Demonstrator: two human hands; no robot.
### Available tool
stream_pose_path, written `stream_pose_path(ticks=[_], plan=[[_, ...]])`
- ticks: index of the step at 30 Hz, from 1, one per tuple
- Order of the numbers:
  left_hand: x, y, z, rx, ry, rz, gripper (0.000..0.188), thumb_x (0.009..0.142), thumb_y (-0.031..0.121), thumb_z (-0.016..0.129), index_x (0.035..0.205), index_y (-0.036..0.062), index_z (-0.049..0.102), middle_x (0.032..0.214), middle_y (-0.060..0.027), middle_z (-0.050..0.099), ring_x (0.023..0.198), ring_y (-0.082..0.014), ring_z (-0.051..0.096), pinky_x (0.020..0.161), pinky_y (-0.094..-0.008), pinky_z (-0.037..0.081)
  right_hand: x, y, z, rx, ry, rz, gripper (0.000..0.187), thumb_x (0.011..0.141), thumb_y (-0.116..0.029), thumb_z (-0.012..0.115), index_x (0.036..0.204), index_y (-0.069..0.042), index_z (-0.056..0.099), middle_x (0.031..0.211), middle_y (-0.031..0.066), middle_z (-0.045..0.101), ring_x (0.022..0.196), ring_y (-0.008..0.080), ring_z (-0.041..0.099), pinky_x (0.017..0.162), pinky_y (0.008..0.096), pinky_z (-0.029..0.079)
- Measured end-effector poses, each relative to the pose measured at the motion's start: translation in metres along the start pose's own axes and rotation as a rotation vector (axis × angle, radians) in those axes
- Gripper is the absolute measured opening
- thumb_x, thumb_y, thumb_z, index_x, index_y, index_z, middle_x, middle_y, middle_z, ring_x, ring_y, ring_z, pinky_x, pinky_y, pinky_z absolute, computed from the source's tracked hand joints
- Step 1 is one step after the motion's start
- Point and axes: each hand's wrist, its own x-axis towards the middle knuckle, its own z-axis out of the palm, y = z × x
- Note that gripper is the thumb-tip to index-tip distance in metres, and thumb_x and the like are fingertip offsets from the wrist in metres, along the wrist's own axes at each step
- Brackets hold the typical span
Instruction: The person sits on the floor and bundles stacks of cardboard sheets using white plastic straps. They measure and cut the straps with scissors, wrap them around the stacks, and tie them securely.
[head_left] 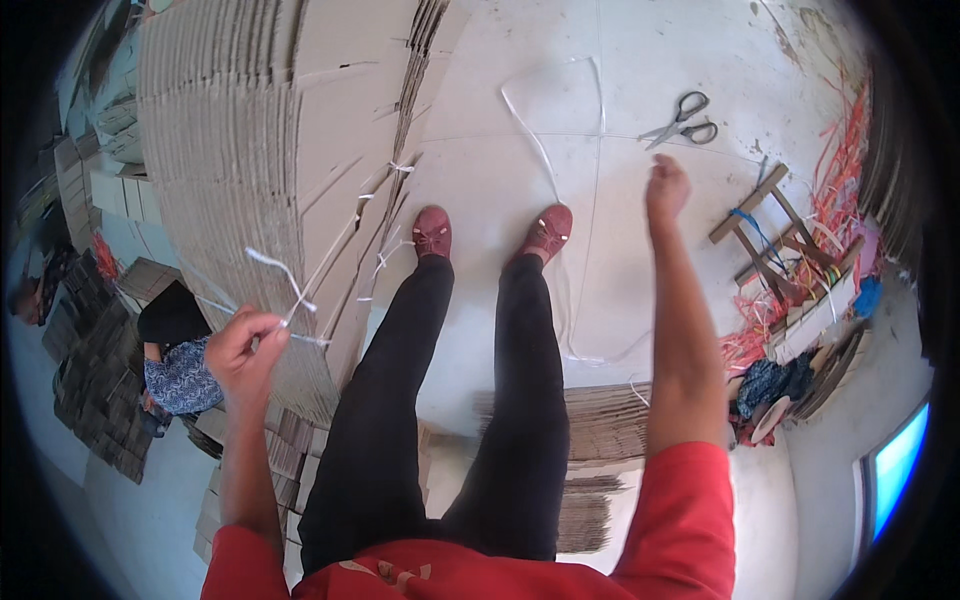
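Note:
To my left stands a tall stack of flat brown cardboard sheets [225, 150]. My left hand [245, 345] is closed in a pinch at the stack's side, gripping a thin white strap [280, 268] whose loose end sticks up. Other short white ties [380, 262] show on the stack's right face. Out over the floor on the right, my right hand [667, 190] is curled closed; whether anything small is inside it is hidden. Just beyond it lie scissors [682, 120] with dark handles, their blades spread. A long white strap [601, 95] trails across the floor.
A small wooden stool or frame [750, 205] lies at the right beside a heap of red and white strapping [845, 150]. More cardboard stacks [610, 420] are behind my legs. At the left sits another person in a patterned garment [185, 375], near dark piled sheets [90, 350].

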Motion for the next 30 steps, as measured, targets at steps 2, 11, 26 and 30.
stream_pose_path(ticks=[2, 11, 26, 30], plan=[[0.000, -0.003, 0.001, -0.021, -0.001, -0.014, 0.007, 0.070, -0.004, 0.064, 0.077, -0.0032, 0.061, 0.066, -0.0018, 0.051, 0.062, -0.0082, 0.044, 0.055, -0.0216, 0.032, 0.044, 0.033, 0.011, -0.002, -0.073, 0.014, 0.031, 0.080, -0.009, 0.045, 0.104, -0.011, 0.064, 0.093, 0.0176, 0.062, 0.085, 0.0326, 0.059, 0.075, 0.0420, 0.046], [0.011, 0.000, -0.002, -0.082, 0.045, -0.095, 0.018, 0.069, 0.010, 0.073, 0.074, -0.0035, 0.062, 0.064, -0.0066, 0.056, 0.059, -0.0141, 0.049, 0.054, -0.0248, 0.036, 0.178, 0.172, 0.045, -0.118, -0.257, -0.614, 0.062, 0.084, 0.006, 0.027, 0.141, -0.018, 0.030, 0.141, 0.0098, 0.037, 0.133, 0.0282, 0.028, 0.109, 0.0364, 0.023], [0.008, 0.008, -0.004, -0.039, -0.002, -0.105, 0.025, 0.066, 0.017, 0.076, 0.068, -0.0038, 0.062, 0.059, -0.0065, 0.054, 0.054, -0.0136, 0.045, 0.049, -0.0253, 0.031, 0.014, 0.122, 0.076, -0.430, -0.280, 0.325, 0.024, 0.084, -0.028, 0.046, 0.102, -0.011, 0.047, 0.096, 0.0165, 0.063, 0.093, 0.0379, 0.057, 0.075, 0.0473, 0.044], [0.011, 0.010, 0.000, -0.162, 0.022, -0.130, 0.024, 0.067, 0.015, 0.075, 0.069, -0.0047, 0.062, 0.057, -0.0062, 0.053, 0.052, -0.0135, 0.044, 0.048, -0.0256, 0.031, -0.015, 0.106, 0.067, -0.210, -0.166, 0.240, 0.024, 0.079, -0.026, 0.054, 0.097, -0.011, 0.058, 0.087, 0.0143, 0.065, 0.083, 0.0340, 0.061, 0.072, 0.0433, 0.045]])
